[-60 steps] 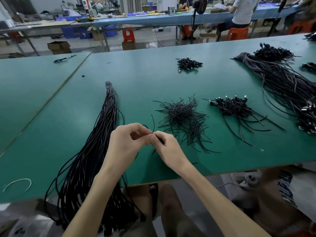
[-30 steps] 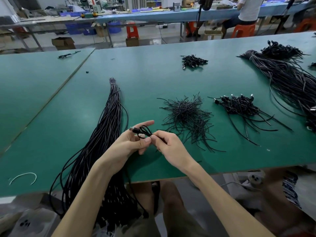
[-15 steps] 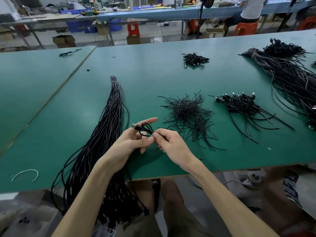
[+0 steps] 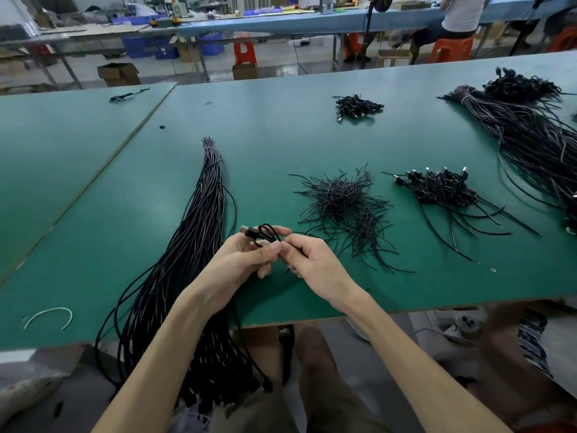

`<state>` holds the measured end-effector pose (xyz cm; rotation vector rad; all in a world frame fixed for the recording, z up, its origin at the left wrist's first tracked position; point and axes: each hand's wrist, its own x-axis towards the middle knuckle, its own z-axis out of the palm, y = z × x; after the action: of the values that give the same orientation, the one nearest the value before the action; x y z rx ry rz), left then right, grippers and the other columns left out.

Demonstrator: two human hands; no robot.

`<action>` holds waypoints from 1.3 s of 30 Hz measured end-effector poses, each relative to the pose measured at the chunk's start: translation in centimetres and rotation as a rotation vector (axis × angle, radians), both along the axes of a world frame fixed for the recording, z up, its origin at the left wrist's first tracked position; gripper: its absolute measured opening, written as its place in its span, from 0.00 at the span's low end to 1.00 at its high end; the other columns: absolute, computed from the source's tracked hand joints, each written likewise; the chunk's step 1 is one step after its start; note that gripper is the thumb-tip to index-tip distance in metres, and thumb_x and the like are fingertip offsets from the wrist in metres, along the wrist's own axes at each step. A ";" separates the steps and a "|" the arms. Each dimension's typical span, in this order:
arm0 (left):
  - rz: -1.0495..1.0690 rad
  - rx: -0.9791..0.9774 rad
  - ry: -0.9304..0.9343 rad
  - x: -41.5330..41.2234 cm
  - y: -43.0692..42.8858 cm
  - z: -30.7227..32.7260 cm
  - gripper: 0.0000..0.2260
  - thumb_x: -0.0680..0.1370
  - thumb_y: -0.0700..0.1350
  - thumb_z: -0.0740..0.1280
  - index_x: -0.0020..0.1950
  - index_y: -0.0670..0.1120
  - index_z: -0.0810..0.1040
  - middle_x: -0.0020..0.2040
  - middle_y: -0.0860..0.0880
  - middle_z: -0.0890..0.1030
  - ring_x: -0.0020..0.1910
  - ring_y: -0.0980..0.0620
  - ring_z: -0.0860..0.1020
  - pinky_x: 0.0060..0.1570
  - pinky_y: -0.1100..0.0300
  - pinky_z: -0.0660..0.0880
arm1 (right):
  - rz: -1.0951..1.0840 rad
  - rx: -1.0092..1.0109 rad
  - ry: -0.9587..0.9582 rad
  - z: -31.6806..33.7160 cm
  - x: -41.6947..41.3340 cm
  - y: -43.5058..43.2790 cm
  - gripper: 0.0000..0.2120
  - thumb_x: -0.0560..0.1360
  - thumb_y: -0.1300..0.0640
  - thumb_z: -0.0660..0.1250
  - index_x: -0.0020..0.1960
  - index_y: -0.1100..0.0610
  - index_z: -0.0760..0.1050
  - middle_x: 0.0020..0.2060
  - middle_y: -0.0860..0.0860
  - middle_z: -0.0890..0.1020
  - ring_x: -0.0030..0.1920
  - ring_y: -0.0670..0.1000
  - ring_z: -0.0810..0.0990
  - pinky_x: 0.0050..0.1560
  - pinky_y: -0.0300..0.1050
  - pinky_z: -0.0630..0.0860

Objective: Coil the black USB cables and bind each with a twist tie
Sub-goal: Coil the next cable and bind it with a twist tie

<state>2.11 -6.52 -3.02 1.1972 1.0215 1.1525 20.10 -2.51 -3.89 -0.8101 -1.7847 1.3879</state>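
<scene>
My left hand [image 4: 242, 259] grips a small coiled black USB cable [image 4: 262, 234] between thumb and fingers, its metal plug pointing left. My right hand [image 4: 312, 260] pinches something thin at the coil's right side, fingers curled; the tie itself is too small to make out. A long bundle of loose black cables [image 4: 199, 232] lies to the left and hangs over the table's front edge. A heap of black twist ties [image 4: 346, 203] lies just right of my hands. Coiled, bound cables [image 4: 437, 190] sit further right.
The green table [image 4: 281, 142] carries another small pile of coiled cables [image 4: 356, 106] at the back, and a big cable bundle [image 4: 530, 142] at far right. A white wire arc [image 4: 50, 317] lies front left. A person sits at a far bench.
Over two seconds my hands rose slightly and the coil with its plug came into sight in my left hand. My right fingers stay pinched at the coil's side.
</scene>
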 end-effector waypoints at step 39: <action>0.492 0.317 0.585 2.6 -0.7 0.8 0.14 0.77 0.37 0.74 0.49 0.57 0.84 0.44 0.53 0.87 0.45 0.54 0.84 0.52 0.50 0.80 | -0.056 -0.139 0.042 -0.1 0.1 0.1 0.17 0.86 0.52 0.61 0.50 0.66 0.77 0.29 0.42 0.71 0.28 0.41 0.66 0.30 0.35 0.65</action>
<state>4.72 -7.24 -2.25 1.6450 1.6884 1.4139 20.16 -2.40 -4.01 -0.8898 -1.6357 1.4938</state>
